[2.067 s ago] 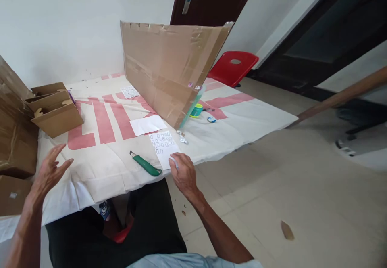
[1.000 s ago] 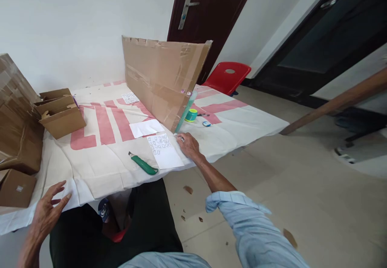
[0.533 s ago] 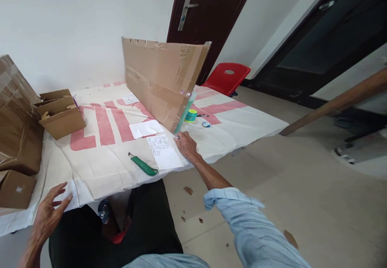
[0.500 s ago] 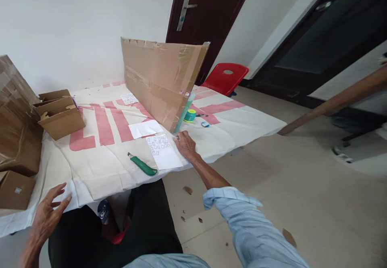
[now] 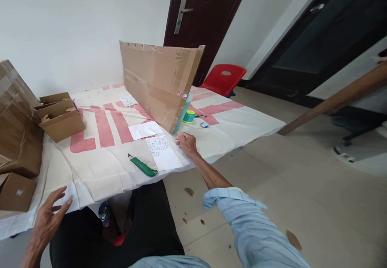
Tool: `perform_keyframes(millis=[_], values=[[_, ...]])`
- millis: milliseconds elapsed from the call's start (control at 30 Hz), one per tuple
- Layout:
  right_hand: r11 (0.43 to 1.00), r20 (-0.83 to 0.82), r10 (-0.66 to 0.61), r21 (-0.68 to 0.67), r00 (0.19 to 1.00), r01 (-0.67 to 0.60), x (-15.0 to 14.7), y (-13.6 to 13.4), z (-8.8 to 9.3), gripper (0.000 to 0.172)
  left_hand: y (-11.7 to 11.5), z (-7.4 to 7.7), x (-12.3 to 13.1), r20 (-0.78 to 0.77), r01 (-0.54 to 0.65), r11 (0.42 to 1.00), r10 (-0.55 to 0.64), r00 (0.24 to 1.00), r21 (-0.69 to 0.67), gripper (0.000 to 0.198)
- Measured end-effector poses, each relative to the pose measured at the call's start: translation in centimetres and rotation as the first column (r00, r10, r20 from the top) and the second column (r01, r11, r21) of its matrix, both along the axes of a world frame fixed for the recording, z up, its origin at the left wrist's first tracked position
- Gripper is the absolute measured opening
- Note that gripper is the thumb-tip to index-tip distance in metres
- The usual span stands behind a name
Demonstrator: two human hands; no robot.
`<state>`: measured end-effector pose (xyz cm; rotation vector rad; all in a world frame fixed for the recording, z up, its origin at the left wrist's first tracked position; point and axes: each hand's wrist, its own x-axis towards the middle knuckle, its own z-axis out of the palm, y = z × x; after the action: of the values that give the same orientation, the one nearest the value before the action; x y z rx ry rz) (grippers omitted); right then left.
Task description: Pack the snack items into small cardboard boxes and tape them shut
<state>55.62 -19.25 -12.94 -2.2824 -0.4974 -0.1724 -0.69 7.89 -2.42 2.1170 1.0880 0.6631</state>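
My right hand rests on the cloth beside the upper right of a white sheet with small drawn shapes. Its fingers are pinched together; whatever lies between them is too small to make out. Just beyond the fingertips stands the near lower corner of a large upright cardboard panel. My left hand is at the table's front edge, fingers spread and holding nothing. Between the hands lies a green utility knife, its tip pointing away to the left. A blank-looking white paper is behind the drawn sheet.
Small open cardboard boxes and a big taped carton stand at the left. Right of the panel are a green tape roll and a small blue roll. A printed sheet lies farther back. A red chair stands behind.
The view has shifted slightly. My right hand stays by the drawn sheet, its fingers a little differently bent. My left hand remains spread at the table edge.
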Motion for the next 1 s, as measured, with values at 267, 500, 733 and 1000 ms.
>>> perform_keyframes(millis=[267, 500, 733, 1000], values=[[0.985, -0.025, -0.078, -0.158, 0.997, 0.073, 0.6, 0.3, -0.2, 0.061, -0.7, -0.3, 0.0, -0.011, 0.016, 1.0, -0.017, 1.0, -0.01, 0.084], [0.968, -0.007, 0.077, -0.238, 0.997, -0.076, -0.2, 0.0, -0.8, 0.039, -1.2, -0.8, 0.7, -0.039, 0.067, 0.998, -0.067, 0.997, -0.008, 0.081], [0.962, -0.069, 0.19, -0.185, 0.979, -0.2, 1.6, -0.7, -0.4, 0.047, -1.3, -0.6, 0.9, -0.052, 0.076, 0.997, -0.076, 0.996, -0.003, 0.083], [0.955, -0.075, 0.21, -0.197, 0.975, -0.221, 2.9, -2.3, 1.0, 0.044, -0.7, -0.5, -0.3, -0.034, 0.026, 1.0, -0.025, 0.999, 0.016, 0.088]])
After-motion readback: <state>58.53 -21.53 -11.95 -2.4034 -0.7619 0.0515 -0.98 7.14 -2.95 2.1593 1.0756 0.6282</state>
